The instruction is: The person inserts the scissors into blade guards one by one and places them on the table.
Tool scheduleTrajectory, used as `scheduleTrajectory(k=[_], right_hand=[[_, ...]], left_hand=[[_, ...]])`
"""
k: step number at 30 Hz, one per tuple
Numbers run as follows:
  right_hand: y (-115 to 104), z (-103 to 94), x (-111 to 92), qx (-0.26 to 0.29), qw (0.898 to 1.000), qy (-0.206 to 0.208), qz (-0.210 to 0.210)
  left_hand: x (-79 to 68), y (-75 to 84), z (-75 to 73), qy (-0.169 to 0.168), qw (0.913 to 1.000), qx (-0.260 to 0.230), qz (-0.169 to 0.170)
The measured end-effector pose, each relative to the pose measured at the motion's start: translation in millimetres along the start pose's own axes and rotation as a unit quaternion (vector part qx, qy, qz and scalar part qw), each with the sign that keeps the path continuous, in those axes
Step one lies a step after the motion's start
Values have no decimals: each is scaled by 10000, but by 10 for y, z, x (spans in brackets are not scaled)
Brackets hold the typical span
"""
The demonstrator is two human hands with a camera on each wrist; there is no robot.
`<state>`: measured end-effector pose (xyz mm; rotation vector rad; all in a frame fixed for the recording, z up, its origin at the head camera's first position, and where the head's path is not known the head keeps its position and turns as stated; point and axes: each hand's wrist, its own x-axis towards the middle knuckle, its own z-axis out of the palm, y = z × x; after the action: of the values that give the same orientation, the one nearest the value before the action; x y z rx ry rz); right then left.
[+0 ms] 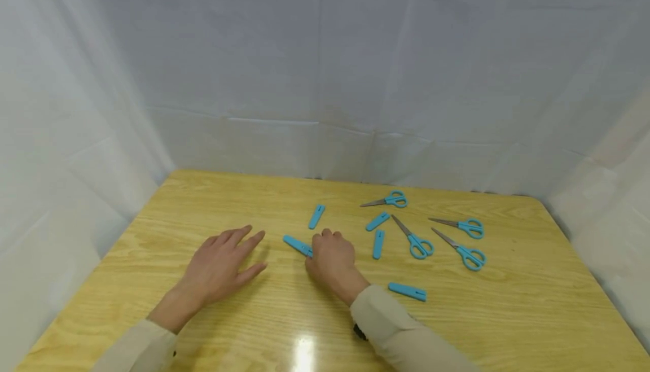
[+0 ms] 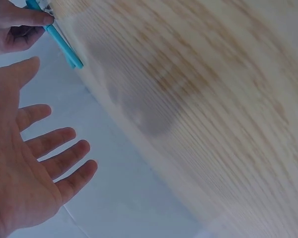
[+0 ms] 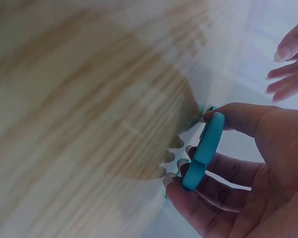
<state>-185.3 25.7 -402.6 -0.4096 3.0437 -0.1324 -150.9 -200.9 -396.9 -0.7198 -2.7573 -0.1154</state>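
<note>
A: Where is the pair of scissors with blue plastic handles (image 3: 208, 144)?

B: Near the middle of the yellowish wood-grain table (image 1: 533, 298), in the right hand (image 1: 331, 256). The thumb is on one side of the handles, the fingers curled against the other.

A: Which way does it point?

B: In the head view, its slim blue plastic cap (image 1: 296, 243) sticks out past the fingers, closed tip aimed left and slightly away from the person. The long axis slants from that tip down toward the right palm. I cannot tell whether it touches the wood.

A: And the left hand (image 1: 220, 265)?

B: Fingers spread and thumb apart, held to the left of the cap's tip.

A: What lies around them?

B: Four loose blue caps (image 1: 378, 244), and four uncapped scissors (image 1: 412, 237) farther right, their metal blades all pointing broadly leftward.
</note>
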Motion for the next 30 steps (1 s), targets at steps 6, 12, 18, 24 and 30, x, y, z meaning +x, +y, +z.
scheduleTrajectory(k=[6,12,18,24,30], right_hand=[[-24,27,40,-3,10000,-52,21],[-59,38,70,123,9998,-88,95],[-87,48,111,165,9997,-85,160],[-144,35,148,-4,9997,-228,108],[-218,36,186,-96,9992,-369,149]], left_hand=[[-16,-22,11,117,9999,8,29],[-17,-40,5,45,10000,-7,33],[-9,-16,-20,-45,10000,-24,33],[-5,-23,9,-138,9999,-67,6],[-10,-30,24,-167,9998,-85,-12]])
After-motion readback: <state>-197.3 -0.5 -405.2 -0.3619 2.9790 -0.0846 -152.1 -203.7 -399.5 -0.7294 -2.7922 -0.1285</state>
